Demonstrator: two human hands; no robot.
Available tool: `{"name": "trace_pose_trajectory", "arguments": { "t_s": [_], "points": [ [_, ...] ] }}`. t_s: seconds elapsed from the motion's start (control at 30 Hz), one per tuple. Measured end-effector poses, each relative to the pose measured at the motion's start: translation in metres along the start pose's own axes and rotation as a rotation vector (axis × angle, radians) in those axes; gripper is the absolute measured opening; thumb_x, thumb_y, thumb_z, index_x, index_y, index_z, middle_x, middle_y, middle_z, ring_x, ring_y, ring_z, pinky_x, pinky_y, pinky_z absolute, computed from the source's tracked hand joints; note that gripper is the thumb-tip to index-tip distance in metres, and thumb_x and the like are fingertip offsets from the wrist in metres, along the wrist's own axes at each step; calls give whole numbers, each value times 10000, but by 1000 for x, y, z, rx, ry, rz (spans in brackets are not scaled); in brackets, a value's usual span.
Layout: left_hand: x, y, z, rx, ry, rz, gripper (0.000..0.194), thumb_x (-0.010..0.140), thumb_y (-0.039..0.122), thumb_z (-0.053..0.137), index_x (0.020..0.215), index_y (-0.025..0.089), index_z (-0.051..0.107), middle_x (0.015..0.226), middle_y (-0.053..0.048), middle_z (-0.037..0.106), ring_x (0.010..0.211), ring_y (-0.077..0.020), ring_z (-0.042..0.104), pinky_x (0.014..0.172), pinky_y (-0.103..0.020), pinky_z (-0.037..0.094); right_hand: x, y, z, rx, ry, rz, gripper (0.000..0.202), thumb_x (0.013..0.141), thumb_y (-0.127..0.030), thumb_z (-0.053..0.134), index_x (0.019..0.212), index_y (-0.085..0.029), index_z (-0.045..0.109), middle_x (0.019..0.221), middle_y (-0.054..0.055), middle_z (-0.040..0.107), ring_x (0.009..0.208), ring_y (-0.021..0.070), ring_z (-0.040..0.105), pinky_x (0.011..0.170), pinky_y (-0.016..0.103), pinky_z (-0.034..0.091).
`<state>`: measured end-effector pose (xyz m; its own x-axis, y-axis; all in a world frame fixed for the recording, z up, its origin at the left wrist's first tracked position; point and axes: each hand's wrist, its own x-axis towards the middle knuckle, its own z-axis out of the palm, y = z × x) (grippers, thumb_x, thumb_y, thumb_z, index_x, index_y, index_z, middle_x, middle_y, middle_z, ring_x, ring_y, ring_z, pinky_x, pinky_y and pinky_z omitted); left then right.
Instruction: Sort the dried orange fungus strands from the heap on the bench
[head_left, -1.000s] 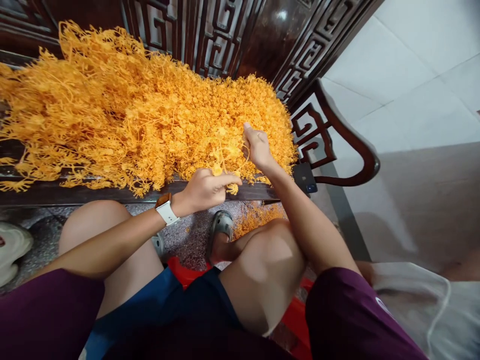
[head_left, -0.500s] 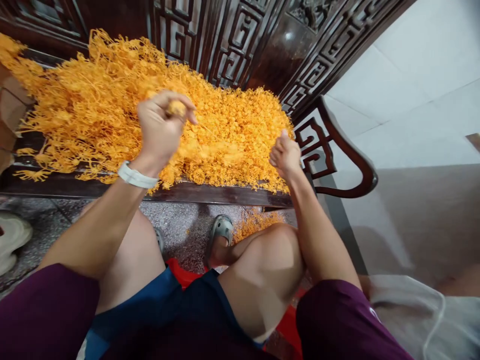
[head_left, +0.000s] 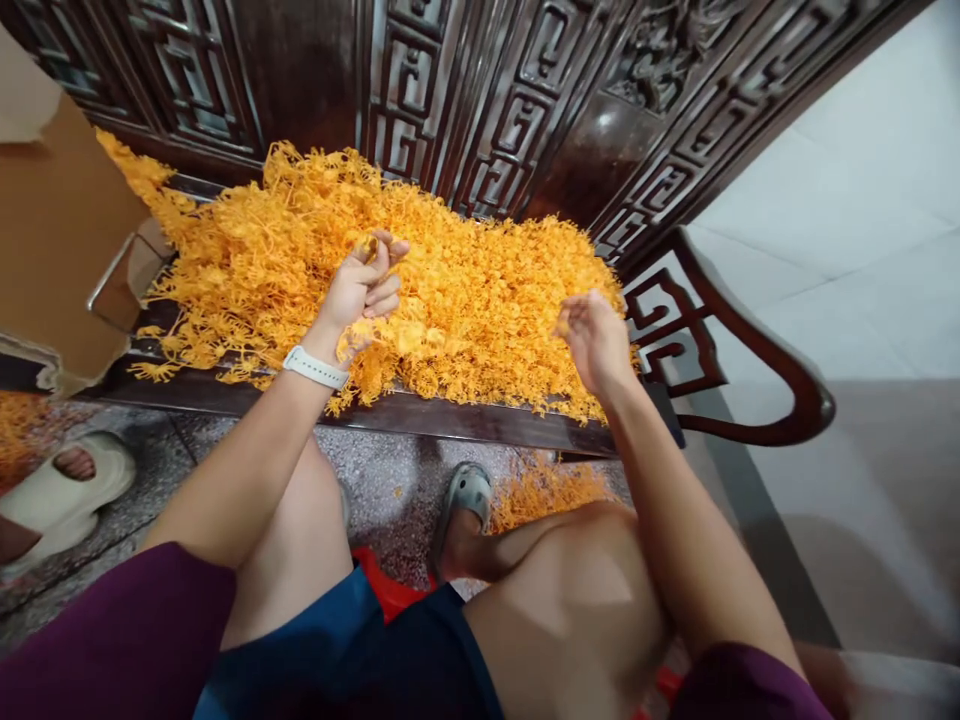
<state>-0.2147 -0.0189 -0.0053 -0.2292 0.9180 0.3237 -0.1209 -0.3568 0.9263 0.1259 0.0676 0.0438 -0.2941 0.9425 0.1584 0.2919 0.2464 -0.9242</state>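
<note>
A long heap of orange-yellow pieces with thin strands (head_left: 480,290) covers the seat of a dark wooden bench (head_left: 420,412). My left hand (head_left: 364,285), with a pale band on its wrist, is above the middle of the heap. Its thumb and forefinger are closed on a small yellow piece (head_left: 367,247); the other fingers are curled. Just below that hand, a blurred yellow strand shows against the heap. Over the heap's right end is my right hand (head_left: 598,340), its fingers loosely bent, apart and a little blurred. I make out nothing held in it.
A carved backrest (head_left: 517,120) rises behind the heap, and a curved armrest (head_left: 795,410) juts out at right. An open cardboard box (head_left: 67,220) stands at left. Orange pieces (head_left: 551,490) lie on the floor by my shoe (head_left: 469,490). Another person's pale clog (head_left: 97,480) is at lower left.
The view has swung left and up, bringing in the cardboard box. My right hand has loosened from a fist. My left hand has turned, its thumb and forefinger still pinched.
</note>
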Motion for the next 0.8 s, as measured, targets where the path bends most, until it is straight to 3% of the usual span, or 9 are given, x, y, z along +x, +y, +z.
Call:
{"name": "trace_pose_trajectory", "arguments": {
  "t_s": [0.07, 0.13, 0.2, 0.33, 0.4, 0.47, 0.6, 0.67, 0.8],
  "points": [
    [-5, 2, 9, -57, -48, -38, 374, 870, 650, 648, 1078, 351, 731, 1180, -14, 785, 433, -71, 190, 379, -319, 190, 9, 2, -11, -110, 227, -113, 549, 971, -758, 431, 1114, -266, 628, 1199, 116, 660, 1113, 248, 637, 879, 397, 550],
    [-10, 2, 19, -134, -84, -94, 325, 838, 587, 703, 1046, 338, 728, 1145, -16, 791, 430, -61, 170, 375, -295, 169, 10, 5, -15, -239, 273, -141, 572, 952, -766, 472, 1207, -276, 618, 1418, 130, 593, 1337, 292, 547, 1021, 459, 518],
    [-16, 1, 30, -208, -122, -158, 290, 787, 528, 763, 992, 328, 719, 1067, -14, 798, 420, -50, 161, 375, -277, 158, 1, 7, -8, -169, 143, -67, 567, 937, -765, 518, 1170, -263, 641, 1365, 137, 637, 1267, 290, 602, 989, 449, 541],
    [-27, -1, 50, -312, -287, -233, 275, 747, 474, 831, 864, 298, 655, 876, 7, 784, 395, -37, 167, 376, -247, 163, -24, 0, 34, 303, -275, 292, 575, 887, -768, 611, 1083, -229, 646, 951, 112, 729, 807, 226, 695, 692, 372, 565],
    [-33, 0, 61, -281, -393, -234, 257, 782, 449, 824, 831, 276, 639, 813, 3, 773, 381, -34, 208, 380, -239, 187, -31, -7, 53, 495, -389, 429, 572, 837, -756, 688, 1046, -227, 628, 842, 81, 708, 726, 214, 674, 632, 358, 546],
    [-39, 3, 71, -179, -480, -206, 200, 828, 397, 799, 817, 253, 660, 782, -18, 768, 394, -51, 346, 405, -244, 286, -33, -12, 64, 643, -430, 494, 529, 811, -709, 749, 996, -234, 610, 780, 50, 682, 694, 202, 655, 617, 348, 537],
    [-48, 7, 85, 60, -586, -106, 109, 897, 318, 733, 854, 218, 745, 839, -76, 784, 749, -177, 712, 729, -345, 573, -27, -12, 60, 740, -291, 461, 381, 817, -503, 834, 993, -230, 634, 765, 20, 656, 649, 158, 623, 565, 295, 475],
    [-49, 5, 89, 119, -554, -76, 131, 917, 338, 716, 900, 214, 757, 854, -80, 780, 836, -203, 728, 820, -377, 582, -24, -8, 51, 761, -174, 416, 356, 810, -430, 848, 1019, -225, 645, 807, 18, 665, 652, 141, 619, 571, 282, 469],
    [-47, -2, 93, 231, -321, -17, 186, 929, 392, 719, 999, 224, 756, 928, -72, 753, 900, -204, 692, 852, -360, 555, -21, 0, 32, 740, 46, 335, 342, 810, -437, 839, 902, -224, 587, 759, -32, 603, 611, 97, 549, 573, 252, 457]
  ]
}}
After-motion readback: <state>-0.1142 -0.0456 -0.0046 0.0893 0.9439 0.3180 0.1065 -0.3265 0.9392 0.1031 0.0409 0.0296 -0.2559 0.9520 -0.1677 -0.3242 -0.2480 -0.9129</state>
